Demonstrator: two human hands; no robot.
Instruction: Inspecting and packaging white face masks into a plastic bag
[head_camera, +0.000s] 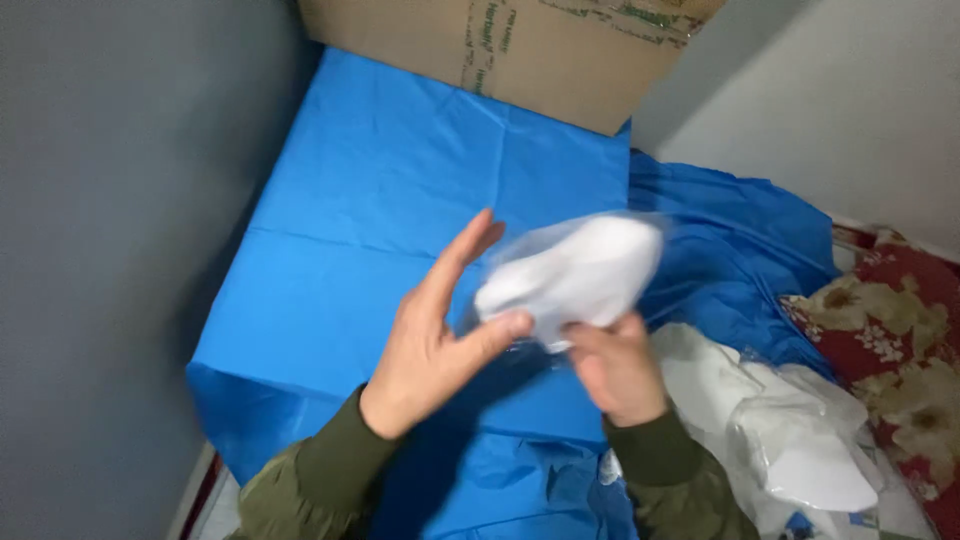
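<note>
A grey wall (110, 250) stands off to the left of my hands. My left hand (435, 335) is spread wide, palm toward the white packet (575, 275), with only the thumb tip touching its lower edge. The packet is a soft white thing in clear wrap, held up between my hands above the blue sheet (400, 190) on the surface. My right hand (615, 365) pinches the packet from underneath, fingers closed on it. Beyond my hands sits a cardboard box (560, 50). To the right of my right hand lies a pile of similar white packets (790, 430), and past it a red flowered cloth (900, 330).
</note>
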